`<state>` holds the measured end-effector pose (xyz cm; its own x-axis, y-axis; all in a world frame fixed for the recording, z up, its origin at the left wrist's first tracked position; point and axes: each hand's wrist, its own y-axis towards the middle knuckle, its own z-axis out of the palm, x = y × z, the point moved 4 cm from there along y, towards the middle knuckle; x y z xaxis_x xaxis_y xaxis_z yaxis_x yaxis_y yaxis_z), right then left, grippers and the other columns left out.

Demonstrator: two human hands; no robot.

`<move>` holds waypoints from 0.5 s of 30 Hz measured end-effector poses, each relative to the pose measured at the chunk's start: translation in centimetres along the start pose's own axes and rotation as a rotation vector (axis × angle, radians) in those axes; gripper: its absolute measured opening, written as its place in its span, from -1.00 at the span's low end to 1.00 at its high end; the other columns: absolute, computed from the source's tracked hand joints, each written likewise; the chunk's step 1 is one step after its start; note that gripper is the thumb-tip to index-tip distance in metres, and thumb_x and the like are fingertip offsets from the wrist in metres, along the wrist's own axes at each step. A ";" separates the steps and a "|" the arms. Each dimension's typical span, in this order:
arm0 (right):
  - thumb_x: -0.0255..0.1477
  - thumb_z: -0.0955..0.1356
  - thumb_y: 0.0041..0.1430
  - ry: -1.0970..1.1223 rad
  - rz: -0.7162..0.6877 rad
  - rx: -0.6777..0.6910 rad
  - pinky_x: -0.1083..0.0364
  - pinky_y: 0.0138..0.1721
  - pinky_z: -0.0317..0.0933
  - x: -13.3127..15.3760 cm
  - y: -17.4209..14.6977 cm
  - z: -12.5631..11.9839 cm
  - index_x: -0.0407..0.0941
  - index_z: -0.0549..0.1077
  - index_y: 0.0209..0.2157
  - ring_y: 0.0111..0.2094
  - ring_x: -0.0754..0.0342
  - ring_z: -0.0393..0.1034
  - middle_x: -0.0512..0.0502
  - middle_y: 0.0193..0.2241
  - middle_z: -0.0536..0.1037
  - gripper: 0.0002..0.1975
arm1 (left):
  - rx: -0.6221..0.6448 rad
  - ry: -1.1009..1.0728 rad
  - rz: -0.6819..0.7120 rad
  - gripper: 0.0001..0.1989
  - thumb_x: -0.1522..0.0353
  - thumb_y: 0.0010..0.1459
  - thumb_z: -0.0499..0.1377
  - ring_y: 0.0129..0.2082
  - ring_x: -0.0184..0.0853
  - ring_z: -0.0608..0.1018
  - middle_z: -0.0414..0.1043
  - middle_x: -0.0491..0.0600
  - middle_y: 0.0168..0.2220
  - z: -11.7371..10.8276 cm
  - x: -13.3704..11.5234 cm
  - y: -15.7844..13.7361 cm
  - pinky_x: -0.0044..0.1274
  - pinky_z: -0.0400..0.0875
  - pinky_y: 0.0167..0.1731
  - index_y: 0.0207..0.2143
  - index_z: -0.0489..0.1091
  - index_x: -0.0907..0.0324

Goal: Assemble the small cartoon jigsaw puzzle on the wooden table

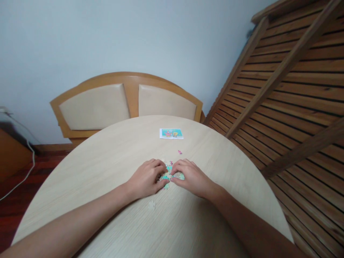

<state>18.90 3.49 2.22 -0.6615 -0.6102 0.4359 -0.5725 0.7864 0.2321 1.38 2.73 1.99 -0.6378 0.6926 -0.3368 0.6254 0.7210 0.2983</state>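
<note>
Right across the view sweeps the round-edged table, its near side cut off below. Slatted woodwork climbs past the right-hand curve and out of frame, while a padded wooden backrest stands behind the far rim, its base hidden. Wide tabletop spreads outside both forearms, room enough to swing outward. And in the middle, left hand and right hand face each other, almost meeting, fingers curled around a cluster of small puzzle-like pieces. Is either grip pinched on one? Can't tell; fingers and thumbs mask the contact. Beyond lies a picture card, near the far rim. Between card and hands, a pink bit; on the near side, a pale piece, barely distinct from the wood.
</note>
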 end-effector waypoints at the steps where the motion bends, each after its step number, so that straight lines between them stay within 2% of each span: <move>1: -0.45 0.48 0.14 -0.005 -0.004 -0.002 -0.01 0.00 0.22 0.1 0.1 0.0 -0.09 0.54 -0.27 -0.06 -0.05 0.41 -0.08 -0.19 0.58 -0.90 | 0.007 0.009 0.008 -0.81 0.27 0.25 0.20 -0.10 -0.17 0.50 0.48 0.06 -0.13 0.0 -0.1 0.0 -0.37 0.41 -0.05 -0.14 0.47 0.15; 7: -0.49 0.40 0.23 -0.109 -0.063 0.005 0.01 -0.06 0.19 0.4 0.4 -0.2 -0.12 0.53 -0.30 -0.14 -0.02 0.45 -0.08 -0.28 0.60 -0.97 | 0.010 0.029 0.003 -0.77 0.21 0.23 0.22 -0.12 -0.15 0.49 0.47 0.07 -0.15 0.1 -0.3 0.1 -0.36 0.42 -0.09 -0.18 0.45 0.17; 11: -0.51 0.31 0.33 -0.166 -0.050 -0.021 0.03 -0.08 0.18 0.1 0.7 0.0 -0.15 0.52 -0.28 -0.16 0.00 0.45 -0.10 -0.27 0.59 -0.86 | -0.008 0.022 -0.008 -0.84 0.27 0.26 0.18 -0.12 -0.16 0.49 0.49 0.07 -0.14 0.3 -0.4 0.2 -0.34 0.41 -0.07 -0.22 0.42 0.18; 15: -0.48 0.29 0.36 -0.175 0.008 -0.079 0.03 -0.09 0.19 -0.4 0.6 -0.1 -0.14 0.51 -0.26 -0.15 -0.01 0.44 -0.12 -0.25 0.58 -0.84 | 0.005 0.027 -0.009 -0.84 0.37 0.19 0.17 -0.10 -0.14 0.49 0.50 0.06 -0.13 0.3 -0.5 0.2 -0.32 0.41 -0.04 -0.16 0.41 0.17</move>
<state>18.85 4.26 2.25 -0.7438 -0.6061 0.2817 -0.5320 0.7920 0.2995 1.96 2.50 1.94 -0.6556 0.6863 -0.3149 0.6219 0.7273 0.2905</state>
